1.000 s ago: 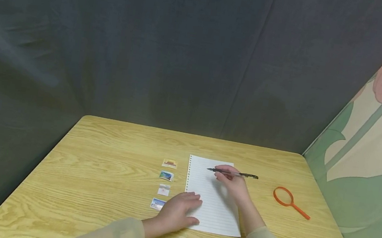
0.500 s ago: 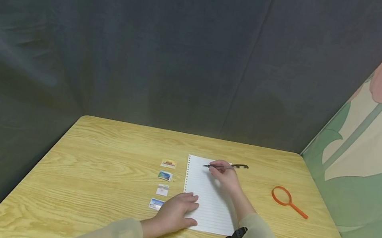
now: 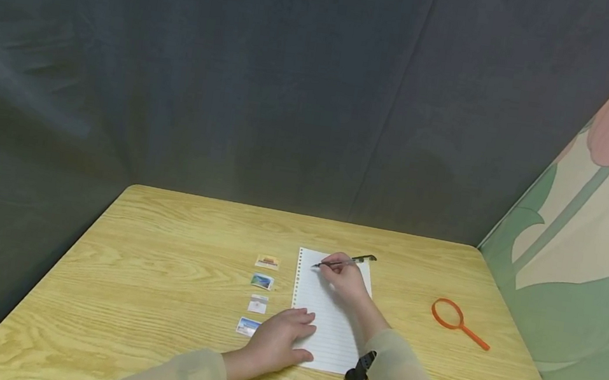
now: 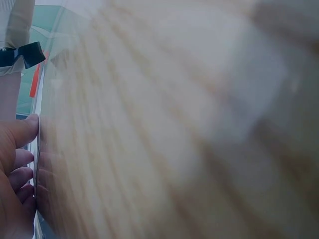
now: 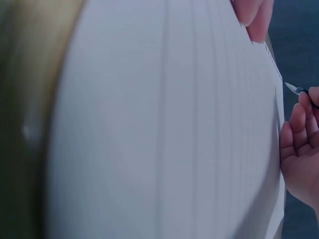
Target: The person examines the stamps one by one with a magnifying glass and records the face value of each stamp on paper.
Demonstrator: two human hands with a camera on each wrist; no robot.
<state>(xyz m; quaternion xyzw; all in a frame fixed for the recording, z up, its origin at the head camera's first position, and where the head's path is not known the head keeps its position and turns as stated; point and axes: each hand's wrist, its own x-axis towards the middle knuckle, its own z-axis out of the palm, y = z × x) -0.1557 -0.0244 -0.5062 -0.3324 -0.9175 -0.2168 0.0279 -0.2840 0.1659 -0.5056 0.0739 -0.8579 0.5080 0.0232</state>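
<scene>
Right hand (image 3: 347, 282): fingers curled round a slim black pen (image 3: 358, 260), held above the upper left corner of the white lined paper sheet with punched holes (image 3: 328, 328). In the right wrist view the nib shows against the dark fabric backdrop (image 3: 257, 113); contact with the paper cannot be confirmed. Left hand (image 3: 281, 339): fingers extended, resting at the sheet's lower left edge. The sheet lies slightly right of the middle of the yellow wood-grain worktop (image 3: 168, 262).

Assessment: the left palm should press evenly, so the sheet cannot slide under the nib. Pen strokes should start just inside the row of holes and follow the ruled lines, with light pressure. The lowest blue-and-white printed paper piece (image 3: 247, 327) sits just beside the left hand and could be nudged. The round orange plastic magnifying glass (image 3: 467, 333), towards the right edge, presents no obstruction.
</scene>
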